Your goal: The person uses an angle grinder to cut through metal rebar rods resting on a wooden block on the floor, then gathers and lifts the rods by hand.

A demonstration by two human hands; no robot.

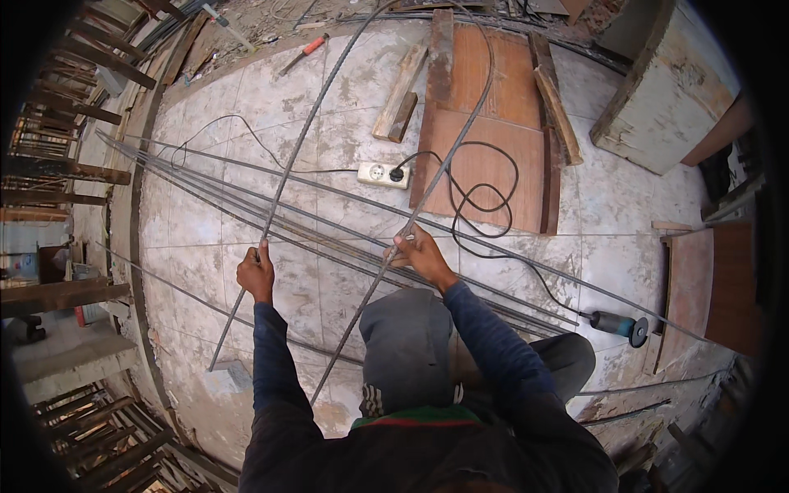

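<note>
A long ribbed steel bar [301,148], bent into a loop at the top edge of the head view, runs toward me as two legs. My left hand [256,271] is closed around the left leg, its thumb along the bar. Around the right leg [462,135] my right hand [422,255] is closed as well. The left leg's end reaches a grey block [227,377] on the floor. Several straight steel bars [238,198] lie slantwise across the tiles beneath the bent one, fanning out from the far left.
A teal angle grinder [612,325] lies at the right, its black cord leading to a white socket strip [383,174]. Wooden panels [483,164] and timber offcuts [400,90] lie ahead. An orange-handled tool [312,47] lies farther off. A ledge [148,140] borders the left side.
</note>
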